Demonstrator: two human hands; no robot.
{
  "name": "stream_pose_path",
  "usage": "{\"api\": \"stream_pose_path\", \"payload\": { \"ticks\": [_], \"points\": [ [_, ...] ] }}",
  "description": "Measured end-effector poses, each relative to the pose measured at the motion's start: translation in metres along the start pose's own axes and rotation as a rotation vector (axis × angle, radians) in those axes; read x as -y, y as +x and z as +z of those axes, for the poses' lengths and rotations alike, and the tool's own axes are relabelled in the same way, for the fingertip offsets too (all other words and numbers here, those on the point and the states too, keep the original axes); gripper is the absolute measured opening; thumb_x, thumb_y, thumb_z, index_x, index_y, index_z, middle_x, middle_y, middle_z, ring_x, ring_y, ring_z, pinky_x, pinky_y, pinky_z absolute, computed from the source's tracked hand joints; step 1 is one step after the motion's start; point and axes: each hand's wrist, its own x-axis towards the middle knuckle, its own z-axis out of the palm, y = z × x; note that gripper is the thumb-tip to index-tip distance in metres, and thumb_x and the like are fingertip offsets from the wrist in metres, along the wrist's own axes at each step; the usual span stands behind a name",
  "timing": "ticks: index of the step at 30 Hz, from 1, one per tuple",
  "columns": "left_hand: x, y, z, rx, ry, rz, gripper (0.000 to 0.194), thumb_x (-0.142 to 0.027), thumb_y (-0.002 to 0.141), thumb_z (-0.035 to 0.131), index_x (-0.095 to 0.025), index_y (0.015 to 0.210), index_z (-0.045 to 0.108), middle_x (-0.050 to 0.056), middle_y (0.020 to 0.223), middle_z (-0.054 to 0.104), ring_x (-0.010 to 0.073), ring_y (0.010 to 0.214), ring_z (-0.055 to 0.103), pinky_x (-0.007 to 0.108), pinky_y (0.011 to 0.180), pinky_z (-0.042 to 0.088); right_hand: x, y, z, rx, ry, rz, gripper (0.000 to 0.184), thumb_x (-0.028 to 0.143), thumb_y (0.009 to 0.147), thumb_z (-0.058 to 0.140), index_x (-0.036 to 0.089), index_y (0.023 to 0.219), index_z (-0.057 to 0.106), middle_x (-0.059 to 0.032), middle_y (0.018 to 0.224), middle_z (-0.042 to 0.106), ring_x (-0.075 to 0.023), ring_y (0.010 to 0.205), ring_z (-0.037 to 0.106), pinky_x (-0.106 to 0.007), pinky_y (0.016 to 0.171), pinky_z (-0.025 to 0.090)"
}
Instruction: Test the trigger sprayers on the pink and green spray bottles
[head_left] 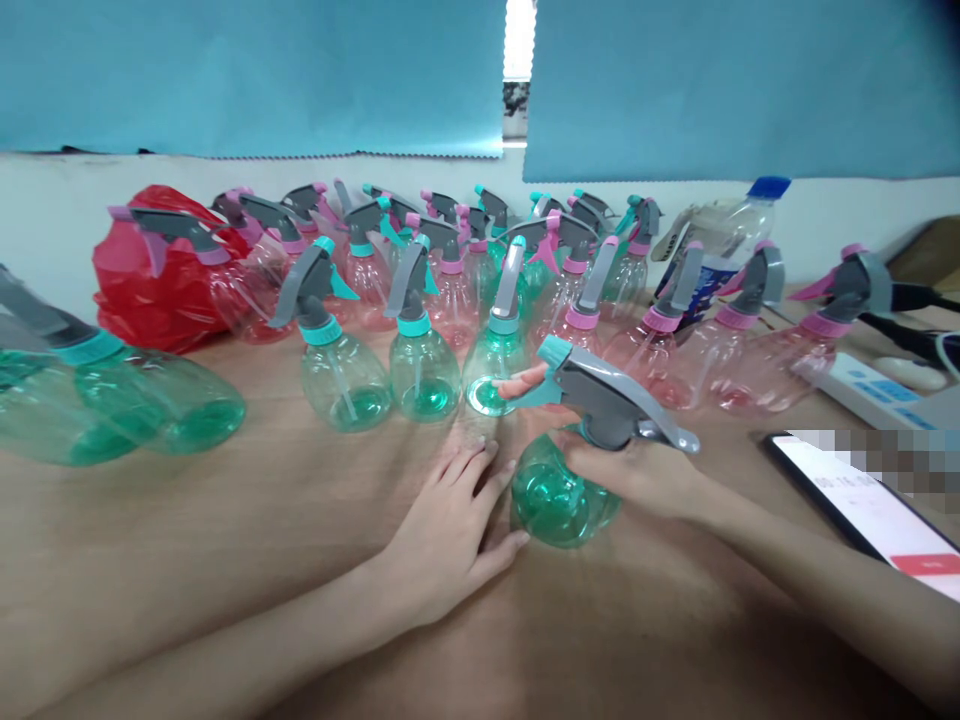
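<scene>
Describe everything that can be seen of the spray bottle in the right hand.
The spray bottle has a rounded, see-through green body, apparently plastic, and a grey spray head with a turquoise nozzle and trigger, pointing toward the picture's left. It seems tilted, in front of the other bottles. The right hand grips it around the neck. The left hand is beside it; contact with that hand or the table is unclear.

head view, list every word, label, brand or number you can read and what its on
"00:16:0…" on the phone screen; faint, last digit uncertain, and part of the screen is pixelated.
Red button on that screen: pale marks, too blurred to read.
Blue label by the blue-capped bottle: white lettering, too blurred to read.
White device with blue panels: markings too small to read.
Held green spray bottle: no lettering visible.
</scene>
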Motion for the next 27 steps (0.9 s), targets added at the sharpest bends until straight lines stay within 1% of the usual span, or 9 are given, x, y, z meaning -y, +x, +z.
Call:
{"api": "stream_pose_path", "payload": {
  "ticks": [3,6,11,16,21,23,27],
  "points": [
    [-0.0006,0.0005,-0.0007,0.004,0.007,-0.002,0.059,-0.049,0.091,0.054,-0.009,0.135,0.052,0.023,0.145,0.044,0.0357,0.138,0.036,0.055,0.111,0.031,0.0020,0.0016,0.0007,-0.007,0.027,-0.008,0.053,0.006,0.071,0.048,0.024,0.119,0.060,-0.0014,0.115,0.067,-0.0129,0.067,0.062,-0.024,0.050,0.048],
    [-0.0004,0.0020,-0.0013,0.007,0.012,0.003,0.060,-0.049,0.091,0.054,-0.009,0.135,0.051,0.023,0.145,0.044,0.0357,0.137,0.037,0.056,0.111,0.032,0.0025,0.0024,0.0007,-0.009,0.024,-0.016,0.055,0.005,0.070,0.048,0.025,0.119,0.060,-0.0010,0.117,0.067,-0.0159,0.077,0.066,-0.025,0.055,0.052],
    [0.0006,0.0027,-0.0014,0.003,0.005,0.013,0.060,-0.049,0.091,0.054,-0.008,0.135,0.052,0.023,0.144,0.044,0.0353,0.137,0.037,0.055,0.112,0.031,0.0014,0.0029,0.0007,-0.026,0.001,-0.020,0.054,0.006,0.071,0.051,0.026,0.119,0.061,-0.0014,0.120,0.067,-0.0178,0.081,0.068,-0.031,0.069,0.057],
    [0.0010,0.0005,0.0001,-0.016,-0.004,0.013,0.058,-0.050,0.091,0.054,-0.008,0.132,0.055,0.023,0.143,0.046,0.0356,0.137,0.037,0.055,0.112,0.031,0.0018,0.0032,0.0022,-0.040,0.053,-0.045,0.053,0.005,0.069,0.051,0.026,0.116,0.061,-0.0019,0.119,0.067,-0.0202,0.100,0.067,-0.035,0.086,0.056],
    [0.0019,0.0006,0.0024,-0.034,0.007,0.028,0.058,-0.050,0.091,0.053,-0.008,0.132,0.054,0.023,0.143,0.045,0.0357,0.136,0.037,0.055,0.111,0.032,0.0026,0.0024,0.0027,-0.043,0.074,-0.042,0.047,0.003,0.070,0.049,0.025,0.109,0.061,-0.0026,0.121,0.065,-0.0202,0.105,0.066,-0.031,0.079,0.058],
    [0.0025,0.0009,0.0030,-0.039,0.015,0.036,0.060,-0.050,0.092,0.053,-0.008,0.134,0.052,0.023,0.144,0.045,0.0359,0.136,0.037,0.055,0.111,0.032,0.0025,0.0024,0.0027,-0.044,0.079,-0.050,0.048,0.003,0.070,0.049,0.026,0.110,0.061,-0.0022,0.123,0.065,-0.0209,0.110,0.064,-0.031,0.081,0.058],
    [0.0027,0.0010,0.0025,-0.027,0.021,0.033,0.061,-0.051,0.092,0.052,-0.008,0.135,0.051,0.023,0.144,0.044,0.0363,0.136,0.037,0.056,0.111,0.032,0.0019,0.0029,0.0029,-0.046,0.088,-0.050,0.051,0.001,0.070,0.050,0.027,0.113,0.061,-0.0014,0.121,0.066,-0.0212,0.109,0.065,-0.032,0.083,0.058]
  ]
}}
